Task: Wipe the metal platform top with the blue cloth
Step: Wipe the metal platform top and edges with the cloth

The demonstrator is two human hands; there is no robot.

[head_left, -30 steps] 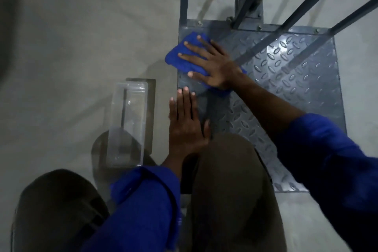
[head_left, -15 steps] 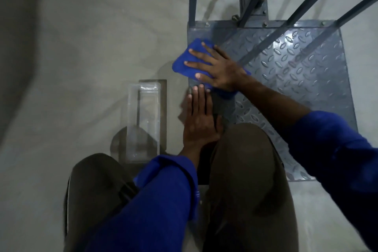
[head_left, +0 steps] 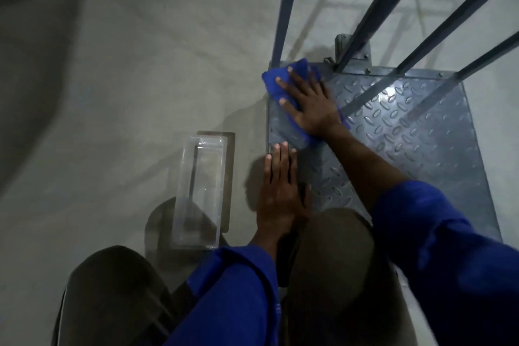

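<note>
The grey metal platform (head_left: 415, 146) with a raised tread pattern lies on the floor at the right. My right hand (head_left: 309, 104) lies flat, fingers spread, pressing the blue cloth (head_left: 273, 78) onto the platform's far left corner. Most of the cloth is hidden under the palm. My left hand (head_left: 280, 191) rests flat on the platform's left edge, nearer to me, with its fingers together and nothing in it.
Dark metal rails (head_left: 393, 8) rise from the platform's far edge and cross above it. A clear plastic container (head_left: 200, 194) lies on the concrete floor left of the platform. My knees (head_left: 331, 261) are at the bottom, the right one over the platform's near edge.
My right hand has slid the cloth away from me toward the platform's far left corner. My left hand has stayed flat on the left edge. The view has shifted.
</note>
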